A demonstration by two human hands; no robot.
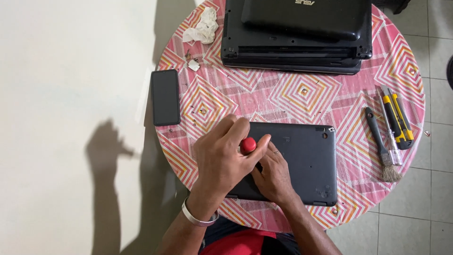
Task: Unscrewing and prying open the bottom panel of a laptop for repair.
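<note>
Nearest the lens, your left hand (219, 158), a silver bangle (198, 218) at its wrist, closes its fingers around the red round cap (248, 144) of a screwdriver, held upright so the tip, hidden beneath your palm, presumably bears straight down on the small dark grey plastic laptop (295, 163) lying underside-up at the near edge of the round table with a pink, orange and white diamond-patterned cover (302, 94). Your right hand (273, 177), a ring on one finger, rests flat on the casing just beside the tool, fingers curled toward its shaft, seemingly to steady it; whether they pinch the shaft you cannot tell from here.

Across the table, two larger black laptops (295, 33) sit stacked, well apart from your work. To the left lie a black slab smartphone (165, 97), a crumpled white tissue (203, 26) and a few small loose parts (191, 62). To the right, near the rim, rest a yellow-and-black utility knife (398, 118), a slim metal tool (388, 123) and a black-handled brush (380, 146). Nothing crowds your hands.
</note>
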